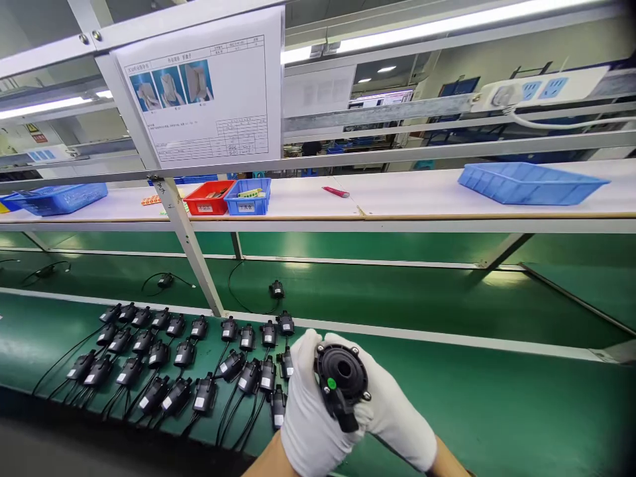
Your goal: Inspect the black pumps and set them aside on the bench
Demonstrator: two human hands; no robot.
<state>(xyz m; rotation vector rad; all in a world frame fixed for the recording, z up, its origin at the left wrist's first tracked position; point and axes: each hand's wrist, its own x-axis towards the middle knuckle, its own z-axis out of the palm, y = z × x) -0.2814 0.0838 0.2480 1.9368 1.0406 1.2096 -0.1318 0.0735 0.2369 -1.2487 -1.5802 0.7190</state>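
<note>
A round black pump (354, 372) with a hole in the middle of its face, bright screws around its rim and a green dot is held up in front of me. My left hand (309, 414), in a white glove, is closed around its left side and underside. From the right, my right hand (392, 407), gloved too, wraps the other side. The fingertips behind the pump are hidden. Just left of my hands, several black pumps with cables (248, 376) lie in rows on the green work surface (472, 411).
Above the bench runs a white shelf (412, 199) with a red bin (206, 201), a small blue bin (248, 197), a red cutter (336, 192) and a blue tray (529, 185). A metal post (191, 255) rises behind the rows. Single cabled units lie on the green belt (372, 281) beyond.
</note>
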